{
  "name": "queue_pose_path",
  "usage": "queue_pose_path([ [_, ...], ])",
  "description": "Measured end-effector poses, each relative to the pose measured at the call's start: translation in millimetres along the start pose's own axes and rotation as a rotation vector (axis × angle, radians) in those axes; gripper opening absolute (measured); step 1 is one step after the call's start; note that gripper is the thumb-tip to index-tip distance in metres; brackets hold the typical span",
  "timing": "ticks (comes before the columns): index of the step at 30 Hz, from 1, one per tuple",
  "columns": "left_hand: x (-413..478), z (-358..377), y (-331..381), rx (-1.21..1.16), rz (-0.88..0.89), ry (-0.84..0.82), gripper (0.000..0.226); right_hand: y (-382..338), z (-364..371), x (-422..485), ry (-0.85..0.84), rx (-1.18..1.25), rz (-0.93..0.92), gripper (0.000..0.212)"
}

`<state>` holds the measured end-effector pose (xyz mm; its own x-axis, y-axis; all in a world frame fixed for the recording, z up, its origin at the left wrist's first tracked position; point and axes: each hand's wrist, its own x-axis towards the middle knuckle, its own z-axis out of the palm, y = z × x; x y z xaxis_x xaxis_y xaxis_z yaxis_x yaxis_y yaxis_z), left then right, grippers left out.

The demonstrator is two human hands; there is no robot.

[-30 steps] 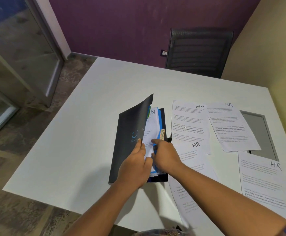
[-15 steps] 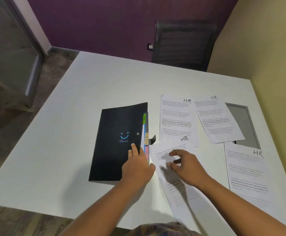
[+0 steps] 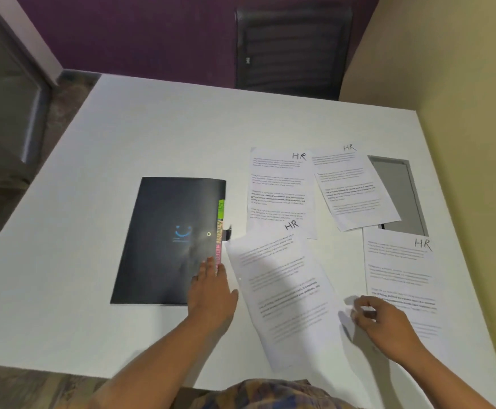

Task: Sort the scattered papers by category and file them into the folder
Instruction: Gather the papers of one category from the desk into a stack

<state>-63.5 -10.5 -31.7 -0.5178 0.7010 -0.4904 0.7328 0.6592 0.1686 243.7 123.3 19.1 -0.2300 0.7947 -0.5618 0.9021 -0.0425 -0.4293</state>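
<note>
Head view: one folder (image 3: 164, 240), four HR papers (image 3: 279, 187).
Folder is lying 12-to-6, tabs (image 3: 219, 231) toward 3; left hand (image 3: 211, 293) pressing it flat-fingered, right hand (image 3: 385, 326) curling loosely.

Single head-worn wide-angle view, looking forward and down from near edge of table (image 3: 152, 128), close above left hand (image 3: 211, 293) and right hand (image 3: 385, 323), facing chair (image 3: 294, 51) and purple wall (image 3: 152, 25) beyond.

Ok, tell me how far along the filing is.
Done: folder lies closed, coloured tabs showing at its edge. In hand: left hand rests flat on it; right hand curls at the edge of an HR sheet, grip unclear. Left: four HR sheets loose on the table.
</note>
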Motion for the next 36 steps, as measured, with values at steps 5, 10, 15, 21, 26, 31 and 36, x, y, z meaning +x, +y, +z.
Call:
queue_pose_path([
  [5, -27.1, 17.5, 52.8, -0.491, -0.345, 0.247, 0.06, 52.5, -29.6, 21.1, 0.126, 0.014, 0.095, 0.019],
  [10, -38.6, 34.5, 106.8, -0.611, -0.577, 0.185, 0.081, 99.2, -67.3, 41.2, 0.276, 0.102, 0.224, 0.026],
  [15, -31.3, 42.5, 122.9, -0.746, -0.647, 0.177, 0.069, 135.9, -86.1, 61.0, 0.265, 0.021, 0.376, 0.059],
  [21, -29.6, 44.1, 122.7, -0.7, -0.716, 0.17, 0.069, 136.6, -87.4, 69.4, 0.243, -0.046, 0.417, 0.081],
  [26, -33.8, 40.6, 136.1, -0.643, -0.814, 0.226, 0.083, 143.7, -86.5, 82.0, 0.198, 0.133, 0.43, 0.079],
  [31, -31.6, 47.0, 127.2, -0.872, -0.758, 0.231, 0.061, 148.8, -89.5, 78.9, 0.221, 0.283, 0.406, 0.035],
  [36, -29.5, 46.6, 121.5, -0.884, -0.732, 0.21, 0.031, 156.1, -85.8, 60.5, 0.246, 0.491, 0.274, 0.036],
])
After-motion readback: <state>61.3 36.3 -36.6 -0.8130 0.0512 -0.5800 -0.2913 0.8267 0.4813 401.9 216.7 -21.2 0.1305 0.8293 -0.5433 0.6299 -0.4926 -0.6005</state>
